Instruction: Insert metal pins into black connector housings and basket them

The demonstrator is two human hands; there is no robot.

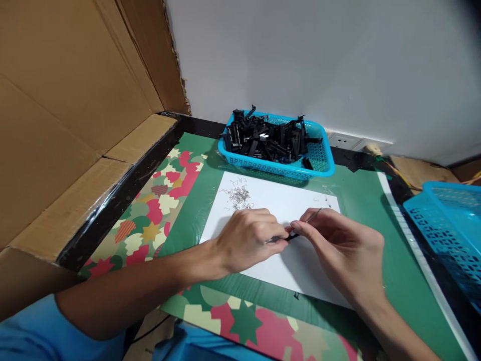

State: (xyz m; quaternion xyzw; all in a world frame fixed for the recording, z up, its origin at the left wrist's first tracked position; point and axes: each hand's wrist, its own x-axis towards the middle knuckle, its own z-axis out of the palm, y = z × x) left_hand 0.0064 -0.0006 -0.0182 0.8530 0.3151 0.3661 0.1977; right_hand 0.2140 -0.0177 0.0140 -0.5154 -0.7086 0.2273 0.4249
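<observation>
Above a white sheet of paper (221,223), both my hands meet. My left hand (250,239) is closed around a small black plastic part (292,235), mostly hidden by the fingers. My right hand (343,245) pinches at the other end of this part with thumb and forefinger. A thin metal tool (313,215) sticks out between the right fingers; its kind is unclear. Just beyond my left hand, a pile of small bent metal wires, like tiny springs (240,194), lies on the paper.
A blue basket (278,169) heaped with black plastic parts (263,138) stands by the wall. Another blue basket (447,225) is at the right. Cardboard (75,110) walls off the left side. A power strip (343,140) lies behind the table, with a plug (373,150) in it.
</observation>
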